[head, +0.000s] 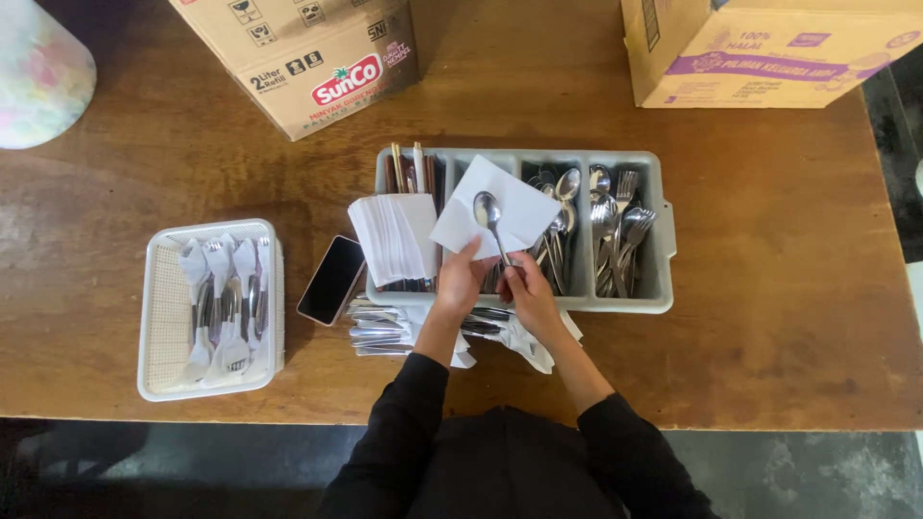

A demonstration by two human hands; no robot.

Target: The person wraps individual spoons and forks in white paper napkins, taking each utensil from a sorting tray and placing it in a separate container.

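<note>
Left hand (461, 279) pinches the near corner of 1 white napkin (514, 207), held flat above the grey caddy (663, 231). Right hand (527, 293) grips the handle of 1 steel spoon (487, 213), its bowl lying on the napkin. The napkin is judged light, limp and easily torn; hold it by an edge. The spoon is judged stiff, smooth and slippery; take it mid-handle. Left of the caddy lie a phone (332, 279) and a white basket (159, 317) of wrapped cutlery.

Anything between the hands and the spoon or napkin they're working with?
Nothing visible. The left hand already holds the white napkin, and the right hand grips the spoon by its handle, bowl lying on the napkin, above the grey cutlery tray.
</note>
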